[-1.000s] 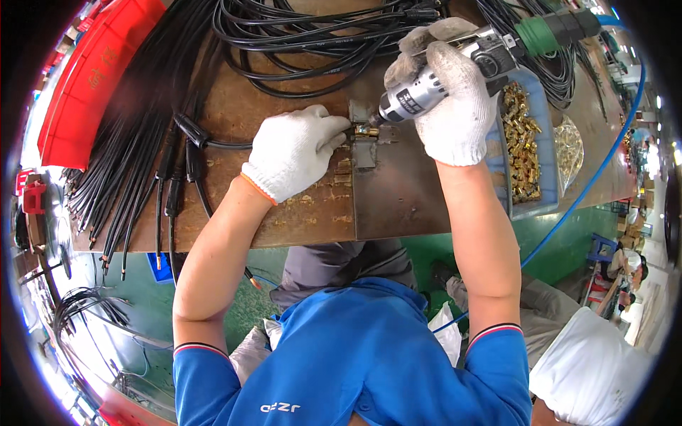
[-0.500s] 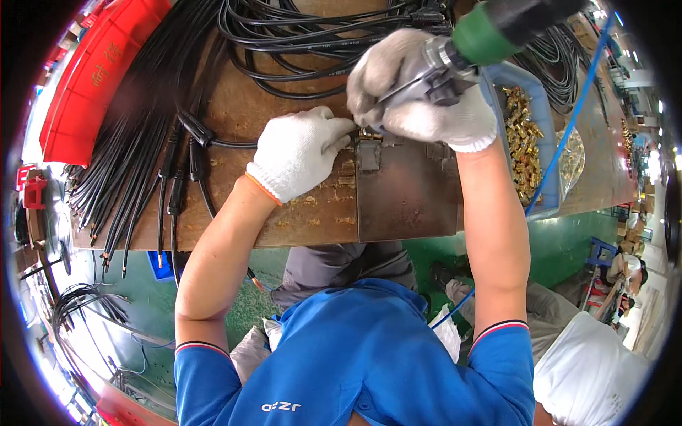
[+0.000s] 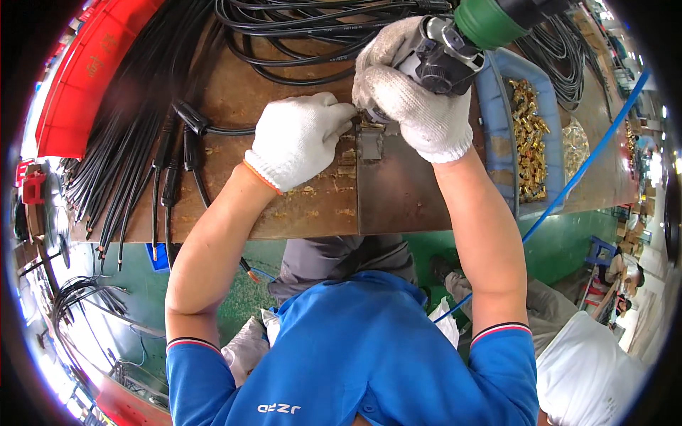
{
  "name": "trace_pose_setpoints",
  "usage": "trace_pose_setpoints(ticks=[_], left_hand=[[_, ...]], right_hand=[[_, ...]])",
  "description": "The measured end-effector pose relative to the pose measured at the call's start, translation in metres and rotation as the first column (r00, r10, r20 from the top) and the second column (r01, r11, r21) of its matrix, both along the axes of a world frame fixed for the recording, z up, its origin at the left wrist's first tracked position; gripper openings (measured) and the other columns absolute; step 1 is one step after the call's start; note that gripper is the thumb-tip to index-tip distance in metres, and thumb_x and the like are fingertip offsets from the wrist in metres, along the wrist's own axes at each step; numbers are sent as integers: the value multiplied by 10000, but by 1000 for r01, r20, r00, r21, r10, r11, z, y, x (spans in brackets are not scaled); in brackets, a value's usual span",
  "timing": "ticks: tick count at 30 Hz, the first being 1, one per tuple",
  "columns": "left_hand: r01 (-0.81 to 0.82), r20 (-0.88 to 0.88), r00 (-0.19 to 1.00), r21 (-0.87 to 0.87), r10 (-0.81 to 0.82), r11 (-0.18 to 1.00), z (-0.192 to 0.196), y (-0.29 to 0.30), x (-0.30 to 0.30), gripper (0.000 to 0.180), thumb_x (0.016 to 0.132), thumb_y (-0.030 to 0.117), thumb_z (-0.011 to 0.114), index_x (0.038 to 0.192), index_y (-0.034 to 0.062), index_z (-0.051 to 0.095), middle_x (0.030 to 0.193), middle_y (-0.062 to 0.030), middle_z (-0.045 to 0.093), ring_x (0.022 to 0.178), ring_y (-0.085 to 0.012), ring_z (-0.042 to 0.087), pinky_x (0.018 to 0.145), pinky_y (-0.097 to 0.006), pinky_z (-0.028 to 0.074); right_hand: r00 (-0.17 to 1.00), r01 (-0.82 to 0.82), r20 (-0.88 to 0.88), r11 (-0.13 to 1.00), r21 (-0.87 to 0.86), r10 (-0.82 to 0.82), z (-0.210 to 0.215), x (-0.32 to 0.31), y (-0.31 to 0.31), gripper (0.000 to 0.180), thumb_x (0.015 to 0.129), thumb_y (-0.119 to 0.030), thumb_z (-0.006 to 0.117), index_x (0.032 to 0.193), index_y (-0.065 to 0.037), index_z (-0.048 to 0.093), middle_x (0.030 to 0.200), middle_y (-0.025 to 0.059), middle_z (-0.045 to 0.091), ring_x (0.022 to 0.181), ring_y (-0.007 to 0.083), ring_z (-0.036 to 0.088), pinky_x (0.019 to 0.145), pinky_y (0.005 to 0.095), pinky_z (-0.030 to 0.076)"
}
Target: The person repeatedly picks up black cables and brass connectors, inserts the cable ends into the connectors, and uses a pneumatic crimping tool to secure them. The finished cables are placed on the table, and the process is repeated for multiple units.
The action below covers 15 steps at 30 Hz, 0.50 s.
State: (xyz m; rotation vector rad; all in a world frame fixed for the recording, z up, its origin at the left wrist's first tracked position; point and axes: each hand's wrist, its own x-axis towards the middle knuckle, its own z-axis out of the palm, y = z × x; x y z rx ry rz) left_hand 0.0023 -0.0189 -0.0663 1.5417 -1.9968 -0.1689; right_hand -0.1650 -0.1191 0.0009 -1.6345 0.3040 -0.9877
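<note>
My left hand (image 3: 297, 133), in a white knit glove, lies on the bench with thumb and fingers pinched together. A black cable (image 3: 233, 131) runs under that hand from a black connector (image 3: 190, 117); its far end is hidden by the fingers. My right hand (image 3: 419, 106), gloved too, is wrapped round the metal head of a power tool (image 3: 449, 62) with a green collar and a black body. The tool's lower end meets a small metal block (image 3: 369, 144) fixed on a dark plate, right beside my left fingertips. What lies between them is hidden.
A blue bin (image 3: 497, 135) of brass fittings (image 3: 527, 142) stands to the right. Black cables (image 3: 135, 121) fan out at left beside a red bin (image 3: 92, 78). Coiled cable (image 3: 298, 42) lies at the back. A blue hose (image 3: 593, 160) slants across the right side. Another person (image 3: 586, 369) sits at lower right.
My right hand has shifted slightly left and the tool has turned, so more of its metal head and black knob shows. My left hand has stayed nearly in place.
</note>
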Motion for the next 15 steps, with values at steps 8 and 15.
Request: trace_pose_setpoints(ticks=[8,15], left_hand=[[-4,2,1000,-2,4,1000,-1,-1,-1,185,952,204,702,1105,147,790,917,-102,719,829,-362,731,721,-468,579],[-53,20,998,95,52,994,7,3,-2,206,951,154,715,1143,127,785,940,-143,715,875,-375,729,759,-463,585]], right_hand=[[998,69,4,990,120,-70,10,1,5,136,835,-4,809,953,-44,755,852,4,755,746,84,692,678,244,563],[962,148,203,975,164,-180,43,-26,-3,164,970,-129,749,1072,-3,721,996,124,762,719,229,731,617,330,570]])
